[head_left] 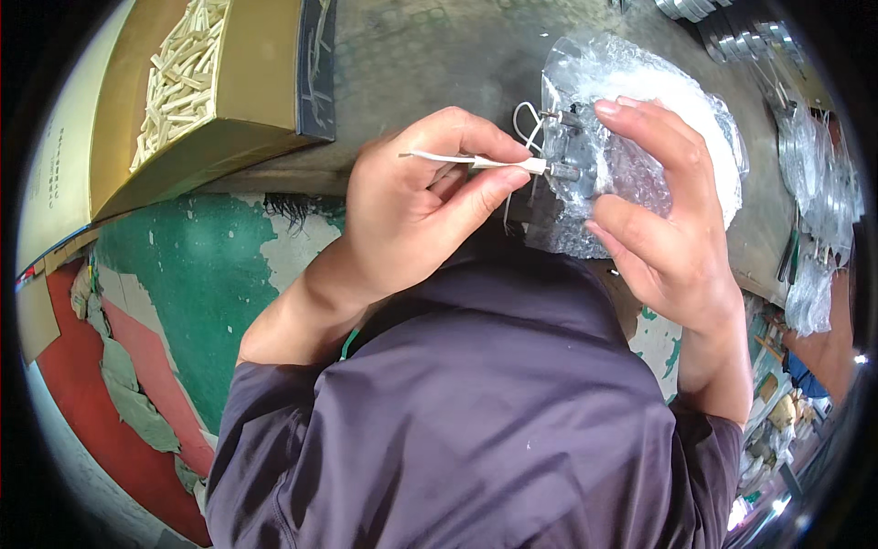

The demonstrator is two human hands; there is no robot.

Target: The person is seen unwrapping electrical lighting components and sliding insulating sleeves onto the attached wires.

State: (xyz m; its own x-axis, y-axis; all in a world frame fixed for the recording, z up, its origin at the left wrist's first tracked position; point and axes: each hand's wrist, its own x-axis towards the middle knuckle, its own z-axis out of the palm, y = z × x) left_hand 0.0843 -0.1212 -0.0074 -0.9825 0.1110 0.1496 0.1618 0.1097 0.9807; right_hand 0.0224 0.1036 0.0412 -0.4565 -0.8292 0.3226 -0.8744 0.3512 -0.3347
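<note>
Between the thumb and forefinger of my left hand [430, 188] is a small white sleeve [533, 166], with a white wire [434, 157] running out of it to the left. The sleeve's right end meets a dark metal terminal [562, 171] on a part wrapped in clear bubble wrap [631, 82]. A second terminal [560, 117] sticks out farther back, and a looped white wire [519, 119] is beside it. My right hand [672, 197] is spread over the wrapped part, thumb and fingers apart; whether its fingertips press on the wrap I cannot tell.
A cardboard box [261, 73] full of small white sleeves [187, 78] stands at the far left of the grey worktable [412, 55]. Clear plastic-wrapped pieces [809, 183] and shiny metal parts [750, 41] lie at the right. Worn green paint covers the floor [210, 247] below.
</note>
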